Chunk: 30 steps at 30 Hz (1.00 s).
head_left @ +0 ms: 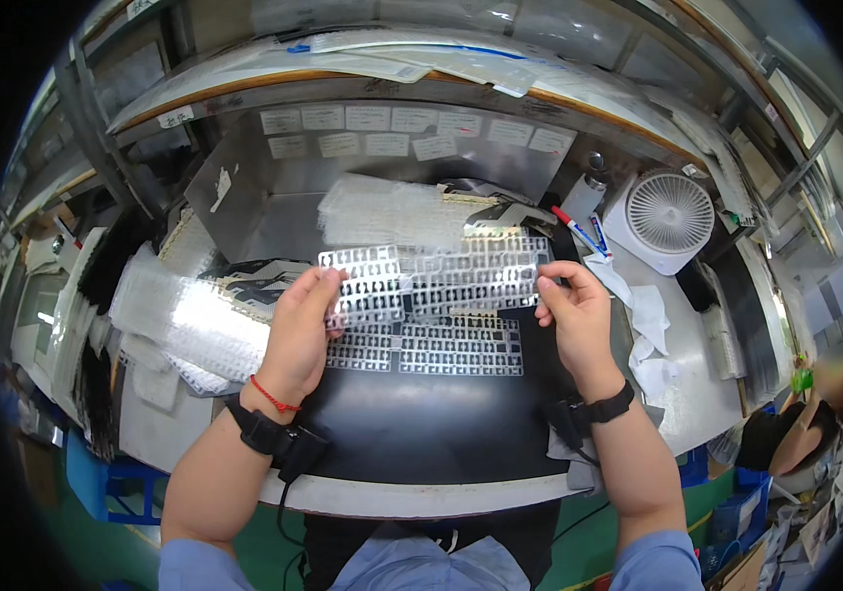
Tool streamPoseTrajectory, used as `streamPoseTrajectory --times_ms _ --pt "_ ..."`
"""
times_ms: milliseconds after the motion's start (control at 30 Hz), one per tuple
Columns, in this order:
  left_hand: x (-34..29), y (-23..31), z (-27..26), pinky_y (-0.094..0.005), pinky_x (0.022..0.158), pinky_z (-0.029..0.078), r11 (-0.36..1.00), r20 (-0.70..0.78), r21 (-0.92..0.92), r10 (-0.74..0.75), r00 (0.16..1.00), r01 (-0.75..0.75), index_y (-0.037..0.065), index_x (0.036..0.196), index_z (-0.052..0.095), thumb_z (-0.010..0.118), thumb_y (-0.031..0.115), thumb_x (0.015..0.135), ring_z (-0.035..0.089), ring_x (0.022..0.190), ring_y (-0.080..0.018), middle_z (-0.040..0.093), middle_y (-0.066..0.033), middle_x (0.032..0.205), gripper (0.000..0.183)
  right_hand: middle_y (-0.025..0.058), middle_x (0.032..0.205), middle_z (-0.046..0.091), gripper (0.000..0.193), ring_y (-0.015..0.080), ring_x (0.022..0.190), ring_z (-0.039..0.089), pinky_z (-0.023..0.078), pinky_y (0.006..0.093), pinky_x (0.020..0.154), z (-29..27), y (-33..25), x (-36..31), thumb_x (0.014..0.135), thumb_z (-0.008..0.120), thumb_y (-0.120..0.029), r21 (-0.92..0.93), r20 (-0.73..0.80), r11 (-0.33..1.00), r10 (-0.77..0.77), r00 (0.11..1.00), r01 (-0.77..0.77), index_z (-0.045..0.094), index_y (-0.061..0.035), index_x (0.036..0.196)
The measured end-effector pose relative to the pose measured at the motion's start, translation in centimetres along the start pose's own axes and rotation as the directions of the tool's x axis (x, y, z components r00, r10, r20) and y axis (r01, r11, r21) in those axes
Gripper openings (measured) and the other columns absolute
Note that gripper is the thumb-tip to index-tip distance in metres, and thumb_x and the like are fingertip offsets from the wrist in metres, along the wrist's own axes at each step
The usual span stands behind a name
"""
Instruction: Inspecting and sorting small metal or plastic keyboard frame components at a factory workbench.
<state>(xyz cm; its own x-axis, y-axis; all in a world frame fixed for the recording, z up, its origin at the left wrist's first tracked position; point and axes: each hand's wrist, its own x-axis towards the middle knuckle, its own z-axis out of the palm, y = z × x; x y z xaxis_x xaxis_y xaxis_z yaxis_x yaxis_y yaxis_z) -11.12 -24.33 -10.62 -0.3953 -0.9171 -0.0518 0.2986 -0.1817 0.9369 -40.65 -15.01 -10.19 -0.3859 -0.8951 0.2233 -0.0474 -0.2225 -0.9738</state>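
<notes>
Between my two hands is a thin, shiny, see-through sheet (472, 284) with rows of key-shaped cut-outs, like a keyboard layer. My left hand (305, 307) pinches its left end between thumb and fingers. At its right end, my right hand (576, 307) is closed on the edge in the same way. The sheet is held up and tilted, catching the light. Below it, a similar sheet with cut-outs (461, 357) lies on the black mat (416, 424), its far part hidden by the held one.
Behind lies a stack of translucent sheets (382, 209); another glossy pile (195, 310) is at the left. At the right are a white fan (668, 215), a bottle (589, 189), markers (579, 231) and crumpled white cloths (648, 320). A shelf (362, 91) spans the back. Another person (796, 424) sits far right.
</notes>
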Motion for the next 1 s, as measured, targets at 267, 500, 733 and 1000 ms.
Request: streamPoseTrajectory --times_ms 267,500,733,1000 --pt "0.1 0.3 0.4 -0.0228 0.059 0.035 0.978 -0.083 -0.174 0.102 0.991 -0.115 0.003 0.118 0.046 0.040 0.027 0.101 0.044 0.065 -0.0095 0.049 -0.0006 0.077 0.030 0.0091 0.092 0.065 0.031 0.0154 0.086 0.065 0.053 0.0241 0.075 1.2 1.8 3.3 0.094 0.058 -0.009 0.116 -0.033 0.988 0.108 0.994 -0.104 0.054 0.0040 0.121" --pt "0.0 0.3 -0.2 -0.0226 0.060 0.035 0.983 -0.073 -0.168 0.068 0.995 -0.080 0.003 0.116 0.048 0.041 0.026 0.100 0.044 0.066 -0.0092 0.049 -0.0004 0.077 0.028 0.0059 0.088 0.059 0.036 0.0102 0.073 0.059 0.049 0.0232 0.067 -1.0 0.5 1.7 0.078 0.078 -0.020 -0.579 0.193 0.800 -0.053 0.980 0.157 0.061 -0.0009 0.103" --pt "0.0 0.4 -0.2 -0.0226 0.060 0.035 0.989 -0.039 -0.147 0.028 0.999 -0.033 0.004 0.112 0.050 0.042 0.023 0.100 0.044 0.066 -0.0091 0.049 -0.0001 0.077 0.025 0.0146 0.098 0.056 0.055 0.0305 0.095 0.054 0.045 0.0359 0.084 -0.7 -0.7 -0.2 0.054 0.090 -0.027 -0.801 0.383 0.548 0.160 0.910 0.241 0.060 0.0000 0.092" --pt "0.0 0.2 -0.2 -0.0223 0.059 0.035 0.989 -0.036 -0.144 0.013 0.999 -0.018 0.004 0.109 0.052 0.042 0.023 0.100 0.044 0.065 -0.0085 0.049 0.0005 0.076 0.023 0.0035 0.082 0.057 0.038 0.0140 0.075 0.057 0.046 0.0243 0.070 -0.3 -0.8 -0.4 0.071 0.078 -0.005 -0.588 0.395 0.809 0.259 0.882 0.026 0.051 -0.0024 0.097"
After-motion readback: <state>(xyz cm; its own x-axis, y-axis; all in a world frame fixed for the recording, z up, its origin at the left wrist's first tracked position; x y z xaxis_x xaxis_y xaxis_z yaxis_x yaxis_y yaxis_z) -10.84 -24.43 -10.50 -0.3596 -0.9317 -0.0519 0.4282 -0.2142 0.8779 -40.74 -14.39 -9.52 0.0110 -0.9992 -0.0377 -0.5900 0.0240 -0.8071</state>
